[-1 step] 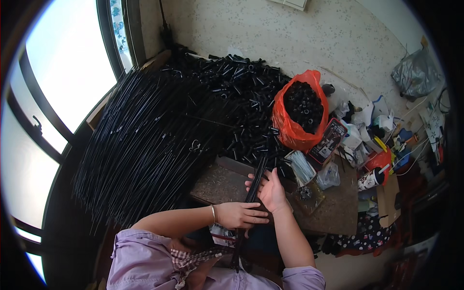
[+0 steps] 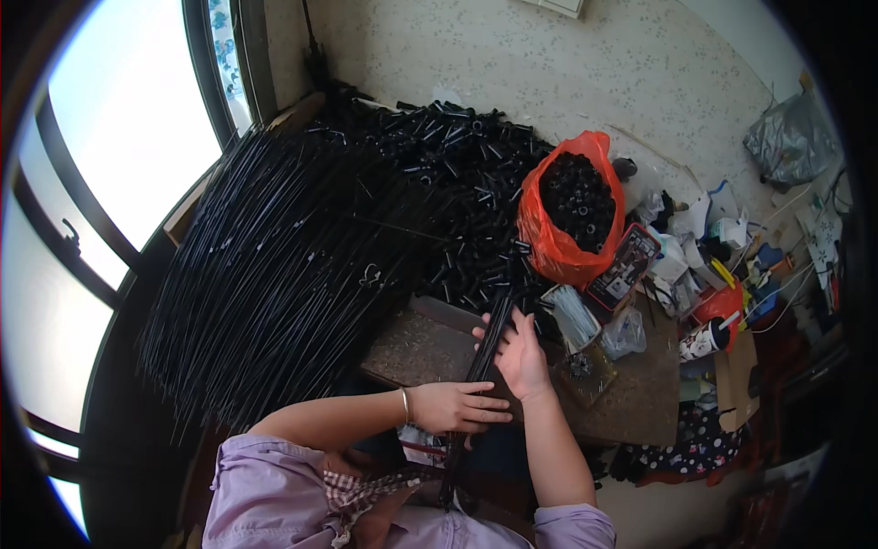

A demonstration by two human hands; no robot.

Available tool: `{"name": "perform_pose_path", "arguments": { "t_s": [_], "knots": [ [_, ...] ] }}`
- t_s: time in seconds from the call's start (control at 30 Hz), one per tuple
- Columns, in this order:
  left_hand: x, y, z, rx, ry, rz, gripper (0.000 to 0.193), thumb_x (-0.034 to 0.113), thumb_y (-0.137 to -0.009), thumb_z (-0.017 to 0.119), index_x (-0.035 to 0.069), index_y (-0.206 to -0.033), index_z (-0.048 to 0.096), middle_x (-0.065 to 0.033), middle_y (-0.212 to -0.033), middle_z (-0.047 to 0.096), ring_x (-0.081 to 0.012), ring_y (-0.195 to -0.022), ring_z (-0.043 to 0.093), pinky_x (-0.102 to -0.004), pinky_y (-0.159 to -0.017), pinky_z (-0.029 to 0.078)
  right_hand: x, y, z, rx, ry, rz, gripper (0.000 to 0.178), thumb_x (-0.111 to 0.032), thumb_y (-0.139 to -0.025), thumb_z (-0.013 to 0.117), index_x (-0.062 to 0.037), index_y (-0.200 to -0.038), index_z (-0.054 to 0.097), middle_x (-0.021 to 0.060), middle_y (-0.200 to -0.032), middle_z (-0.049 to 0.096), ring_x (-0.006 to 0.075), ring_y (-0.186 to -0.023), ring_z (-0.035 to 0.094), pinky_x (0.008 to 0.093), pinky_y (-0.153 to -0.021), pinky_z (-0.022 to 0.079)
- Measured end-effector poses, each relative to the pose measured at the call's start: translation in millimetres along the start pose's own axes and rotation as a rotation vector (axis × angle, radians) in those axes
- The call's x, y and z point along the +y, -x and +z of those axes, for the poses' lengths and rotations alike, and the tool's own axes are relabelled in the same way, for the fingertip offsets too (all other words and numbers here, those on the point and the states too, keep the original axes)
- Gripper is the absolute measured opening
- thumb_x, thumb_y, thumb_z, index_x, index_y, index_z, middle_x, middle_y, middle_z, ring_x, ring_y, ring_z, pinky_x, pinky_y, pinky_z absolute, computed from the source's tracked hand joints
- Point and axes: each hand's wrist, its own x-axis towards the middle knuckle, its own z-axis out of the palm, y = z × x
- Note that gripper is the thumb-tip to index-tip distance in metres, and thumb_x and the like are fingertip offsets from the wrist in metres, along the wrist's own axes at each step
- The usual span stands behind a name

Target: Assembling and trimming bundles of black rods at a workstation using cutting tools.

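Observation:
A thin bundle of long black rods (image 2: 487, 343) runs from my lap up onto a brown work board (image 2: 412, 348). My left hand (image 2: 455, 407) is closed around the bundle low down, a bracelet on its wrist. My right hand (image 2: 519, 352) lies against the upper part of the bundle, fingers spread along it, near the rods' far tips. Just beyond the tips lies a heap of short black tubes (image 2: 457, 174).
A big fan of long black rods (image 2: 274, 265) fills the left, next to the windows (image 2: 119, 119). An orange bag (image 2: 572, 206) full of small black caps stands at the right. Clear bags, boxes and clutter (image 2: 704, 274) crowd the right side.

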Motion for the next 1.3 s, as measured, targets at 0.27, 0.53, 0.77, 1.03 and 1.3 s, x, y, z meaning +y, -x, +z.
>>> {"name": "perform_pose_path", "arguments": {
  "t_s": [0.27, 0.53, 0.77, 1.03, 1.3],
  "knots": [
    [-10.4, -8.5, -4.9, -0.062, 0.24, -0.158, 0.049, 0.025, -0.066, 0.062, 0.007, -0.112, 0.057, -0.0105, -0.134, 0.043, -0.0246, -0.124, 0.041, -0.0473, -0.105, 0.026, 31.4, 15.4, -31.1, 0.195, 0.321, -0.1, 0.06, -0.046, -0.095, 0.031, 0.0004, -0.133, 0.034, 0.018, -0.135, 0.039, 0.0279, -0.127, 0.035, 0.0382, -0.104, 0.027],
    [-6.2, -8.8, -7.0, 0.138, 0.591, -0.351, 0.039, 0.022, -0.078, 0.063, 0.0, -0.11, 0.055, -0.019, -0.104, 0.059, -0.0365, -0.094, 0.057, -0.042, -0.093, 0.041, 6.4, 87.1, 0.0, -0.398, 0.761, -0.359, 0.029, -0.018, -0.086, 0.06, 0.0026, -0.106, 0.061, 0.0126, -0.099, 0.065, 0.0196, -0.089, 0.062, 0.0313, -0.083, 0.046],
    [-6.6, -7.3, -3.8, 0.245, 0.476, -0.307, 0.045, 0.027, -0.077, 0.065, 0.009, -0.117, 0.055, -0.0163, -0.096, 0.062, -0.0359, -0.092, 0.058, -0.0404, -0.085, 0.045, -24.8, 120.0, 28.5, -0.317, 0.595, -0.599, 0.028, -0.003, -0.08, 0.064, 0.0045, -0.107, 0.06, 0.0149, -0.119, 0.057, 0.0204, -0.113, 0.052, 0.0329, -0.094, 0.04],
    [17.0, -60.1, -115.0, 0.372, 0.8, -0.306, 0.027, 0.02, -0.079, 0.067, 0.001, -0.098, 0.064, -0.0142, -0.088, 0.066, -0.0252, -0.083, 0.064, -0.0317, -0.075, 0.049, -72.3, 103.8, 40.4, -0.636, 1.172, -0.657, 0.061, -0.037, -0.081, 0.063, 0.0009, -0.126, 0.047, 0.0173, -0.141, 0.031, 0.0318, -0.136, 0.016, 0.0439, -0.107, 0.018],
    [19.4, -61.4, -130.5, 0.372, 0.933, -0.291, 0.023, 0.013, -0.08, 0.066, -0.001, -0.098, 0.066, -0.0128, -0.085, 0.067, -0.0221, -0.078, 0.066, -0.028, -0.069, 0.051, -82.5, -24.6, -89.5, 0.502, 1.488, -0.597, 0.018, -0.016, -0.076, 0.066, -0.0017, -0.087, 0.066, 0.0137, -0.084, 0.061, 0.0295, -0.07, 0.059, 0.0355, -0.065, 0.048]
  ]
}}
